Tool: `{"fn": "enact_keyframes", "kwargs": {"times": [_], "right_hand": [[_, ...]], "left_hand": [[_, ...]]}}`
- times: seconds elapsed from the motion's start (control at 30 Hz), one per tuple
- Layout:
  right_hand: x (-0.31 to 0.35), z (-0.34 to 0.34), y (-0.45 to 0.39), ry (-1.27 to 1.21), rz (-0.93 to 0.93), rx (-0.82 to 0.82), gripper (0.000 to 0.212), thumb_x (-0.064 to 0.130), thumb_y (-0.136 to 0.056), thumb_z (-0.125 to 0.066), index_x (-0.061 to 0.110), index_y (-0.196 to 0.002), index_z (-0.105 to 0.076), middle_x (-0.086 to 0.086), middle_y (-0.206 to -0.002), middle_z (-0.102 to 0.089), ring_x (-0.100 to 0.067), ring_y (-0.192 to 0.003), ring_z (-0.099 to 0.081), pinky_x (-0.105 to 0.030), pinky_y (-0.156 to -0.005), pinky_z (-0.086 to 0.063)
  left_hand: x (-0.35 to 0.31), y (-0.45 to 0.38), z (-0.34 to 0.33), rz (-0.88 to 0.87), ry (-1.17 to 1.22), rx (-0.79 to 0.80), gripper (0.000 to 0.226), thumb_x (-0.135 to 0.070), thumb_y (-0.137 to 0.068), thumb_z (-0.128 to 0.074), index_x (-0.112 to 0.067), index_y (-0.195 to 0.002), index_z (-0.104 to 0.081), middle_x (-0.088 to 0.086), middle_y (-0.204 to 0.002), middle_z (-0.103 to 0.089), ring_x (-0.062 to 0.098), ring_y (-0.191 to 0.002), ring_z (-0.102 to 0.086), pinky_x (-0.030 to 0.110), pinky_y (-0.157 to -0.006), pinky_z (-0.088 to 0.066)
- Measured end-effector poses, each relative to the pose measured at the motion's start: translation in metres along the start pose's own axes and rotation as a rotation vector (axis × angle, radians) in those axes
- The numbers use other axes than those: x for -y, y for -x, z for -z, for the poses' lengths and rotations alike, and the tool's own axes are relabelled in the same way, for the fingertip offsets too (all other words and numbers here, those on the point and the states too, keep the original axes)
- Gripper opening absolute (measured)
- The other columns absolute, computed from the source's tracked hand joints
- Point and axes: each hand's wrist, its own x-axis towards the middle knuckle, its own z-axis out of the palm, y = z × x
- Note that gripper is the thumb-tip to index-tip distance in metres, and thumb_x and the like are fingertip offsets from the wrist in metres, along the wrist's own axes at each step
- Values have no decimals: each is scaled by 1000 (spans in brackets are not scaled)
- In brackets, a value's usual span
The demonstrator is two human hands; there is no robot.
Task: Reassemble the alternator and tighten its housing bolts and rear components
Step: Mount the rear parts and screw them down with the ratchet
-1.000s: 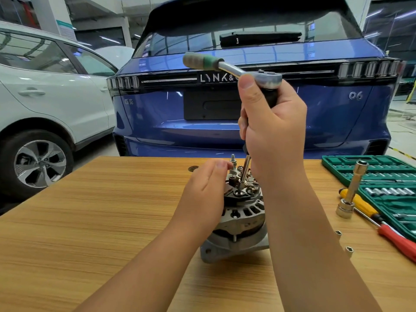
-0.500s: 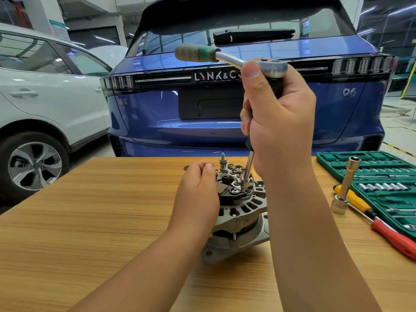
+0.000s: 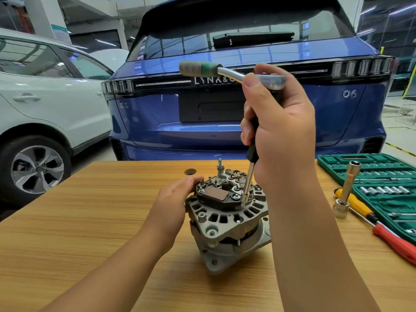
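Note:
The grey alternator (image 3: 227, 224) stands on the wooden table (image 3: 90, 221), rear end up, with its black rear components and a threaded stud exposed. My left hand (image 3: 173, 201) grips its upper left rim. My right hand (image 3: 279, 129) is wrapped round the black extension just below the head of a ratchet wrench (image 3: 227, 72), whose green-and-grey handle points left. The extension's socket (image 3: 246, 197) sits on a bolt at the right side of the rear components.
An open green socket set case (image 3: 382, 183) lies at the table's right edge. Beside it are a long socket on an extension (image 3: 346, 190) and two screwdrivers, one yellow-handled (image 3: 353, 203) and one red-handled (image 3: 396, 244). A blue car stands right behind the table, a white car at left.
The alternator has tilted so its rear face shows more. My left hand slid down to its left rim. The socket moved from the centre to a bolt on the right side.

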Motion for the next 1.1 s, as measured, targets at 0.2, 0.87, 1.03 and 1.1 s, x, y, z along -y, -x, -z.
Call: {"fn": "enact_keyframes", "kwargs": {"times": [0.2, 0.87, 1.03, 1.1], "right_hand": [[8, -5, 8, -35, -63, -6, 13, 33, -97, -60, 24, -91, -66, -1, -66, -54, -17, -49, -41, -26, -44, -34], [19, -28, -3, 84, -61, -25, 14, 26, -102, -54, 21, -89, -56, 3, -61, -58, -16, -50, -49, -28, -46, -40], [23, -36, -12, 97, -80, -64, 14, 17, -100, -50, 18, -86, -54, 1, -57, -55, -16, -46, -46, -27, -45, -37], [22, -37, -15, 106, -91, -73, 14, 16, -99, -49, 17, -86, -53, 1, -57, -55, -16, -46, -45, -27, -45, -37]], "left_hand": [[-1, 18, 3, -45, -101, 25, 33, -24, -105, -50, -51, -106, -69, -34, -102, -70, -14, -100, -62, 20, -85, -48], [7, 43, -26, -280, -478, -49, 25, -49, -94, -57, -36, -114, -48, -23, -106, -48, 3, -108, -42, 11, -75, -31], [9, 48, -39, -273, -546, -114, 32, -50, -95, -52, -30, -120, -50, -15, -113, -48, 6, -109, -38, 23, -74, -37], [9, 48, -41, -273, -530, -123, 32, -50, -96, -51, -29, -121, -50, -15, -114, -47, 6, -110, -37, 27, -79, -39]]}}
